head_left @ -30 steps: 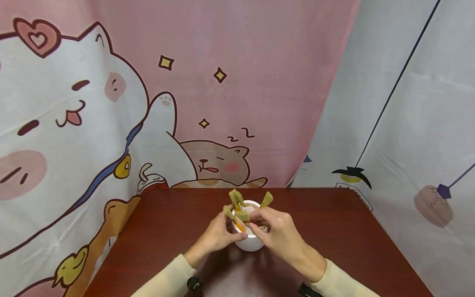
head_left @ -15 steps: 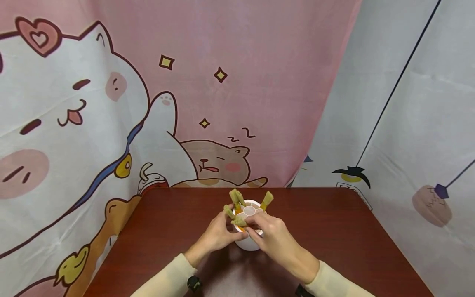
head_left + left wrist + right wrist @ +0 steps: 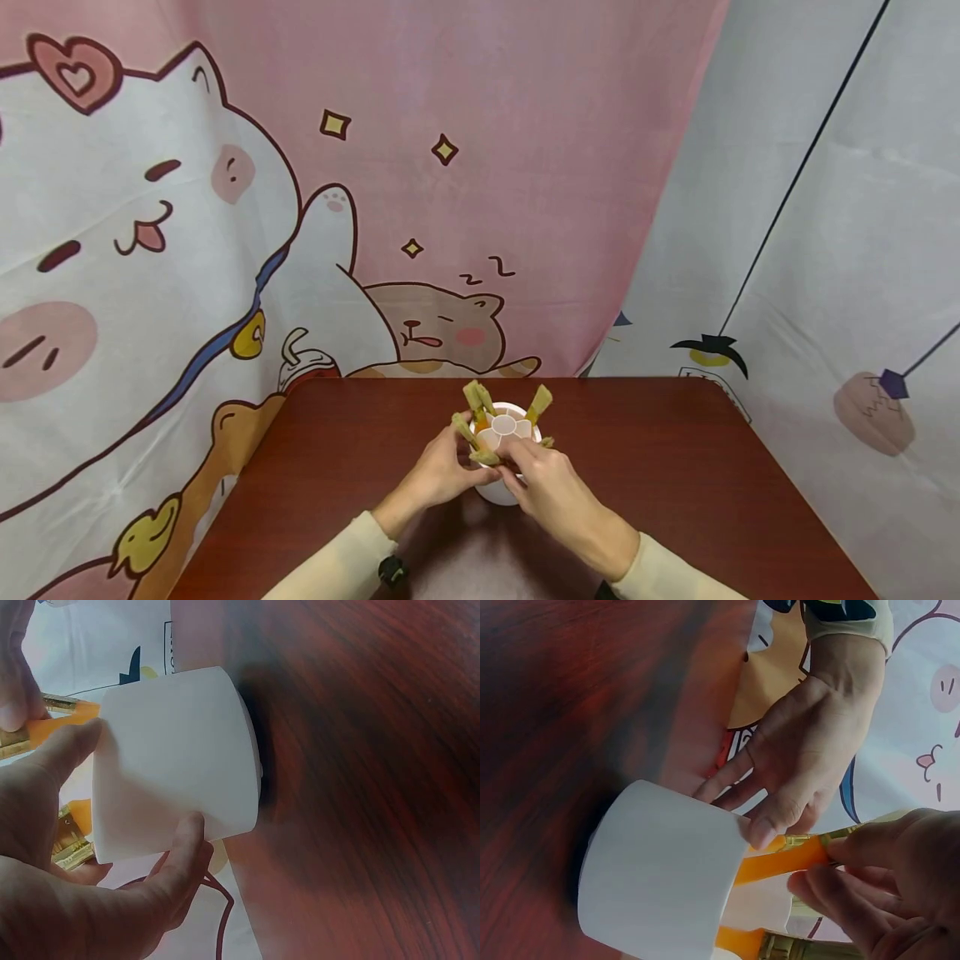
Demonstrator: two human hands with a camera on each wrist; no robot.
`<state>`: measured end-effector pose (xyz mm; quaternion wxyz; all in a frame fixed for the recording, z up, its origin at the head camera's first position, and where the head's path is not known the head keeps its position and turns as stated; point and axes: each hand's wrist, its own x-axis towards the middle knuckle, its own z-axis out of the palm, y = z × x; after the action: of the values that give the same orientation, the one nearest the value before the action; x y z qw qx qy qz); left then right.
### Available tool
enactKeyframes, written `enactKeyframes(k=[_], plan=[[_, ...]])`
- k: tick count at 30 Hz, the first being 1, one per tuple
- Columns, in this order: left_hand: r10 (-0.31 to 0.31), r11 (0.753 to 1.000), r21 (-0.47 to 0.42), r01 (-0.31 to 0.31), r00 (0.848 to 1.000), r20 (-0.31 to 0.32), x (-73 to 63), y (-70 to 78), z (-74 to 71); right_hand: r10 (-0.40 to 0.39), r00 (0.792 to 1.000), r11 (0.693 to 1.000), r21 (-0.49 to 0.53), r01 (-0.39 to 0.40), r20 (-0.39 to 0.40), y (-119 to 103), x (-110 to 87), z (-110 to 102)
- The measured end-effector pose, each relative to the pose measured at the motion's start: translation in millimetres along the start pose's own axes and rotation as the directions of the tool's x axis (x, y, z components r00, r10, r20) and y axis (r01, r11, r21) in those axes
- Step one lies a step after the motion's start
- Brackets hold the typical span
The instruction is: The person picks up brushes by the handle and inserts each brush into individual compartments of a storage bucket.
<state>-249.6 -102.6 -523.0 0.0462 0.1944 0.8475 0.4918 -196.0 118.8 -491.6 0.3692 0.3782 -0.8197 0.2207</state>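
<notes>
A white round holder (image 3: 497, 493) with compartments stands on the table, several flat brushes in it, bristles up. They have orange handles, brass-coloured ferrules and pale bristles. My left hand (image 3: 442, 472) holds the holder's left side, thumb near the rim and a finger lower on the wall (image 3: 176, 761). Between thumb and fingers, my right hand (image 3: 558, 496) pinches one brush (image 3: 784, 862) near the top of its orange handle. That handle reaches down past the near-left rim, its lower end hidden by the wall. Its bristles (image 3: 486, 457) lean left in the head view.
Another brush (image 3: 538, 403) leans out at the holder's far right, and a pair of brushes (image 3: 476, 400) at the far left. The dark red-brown table (image 3: 675, 483) ends at a printed cloth curtain (image 3: 540, 183).
My right hand has moved left and toward me with its brush, from over the holder's middle to the near-left rim. The holder's central compartment now shows. My left hand has stayed put.
</notes>
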Motion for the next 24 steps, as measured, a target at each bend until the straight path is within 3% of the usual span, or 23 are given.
enactKeyframes(k=[19, 24], plan=[[0.035, 0.998, 0.053, -0.034, 0.999, -0.004, -0.9, 1.2, -2.3, 0.115, 0.981, 0.993, -0.037, -0.110, 0.155, 0.4, -5.9, 1.3], [0.035, 0.999, 0.038, -0.035, 0.999, 0.004, -0.9, 1.2, -3.4, 0.118, 0.981, 0.993, -0.033, -0.114, 0.156, 0.1, -5.2, -2.6]])
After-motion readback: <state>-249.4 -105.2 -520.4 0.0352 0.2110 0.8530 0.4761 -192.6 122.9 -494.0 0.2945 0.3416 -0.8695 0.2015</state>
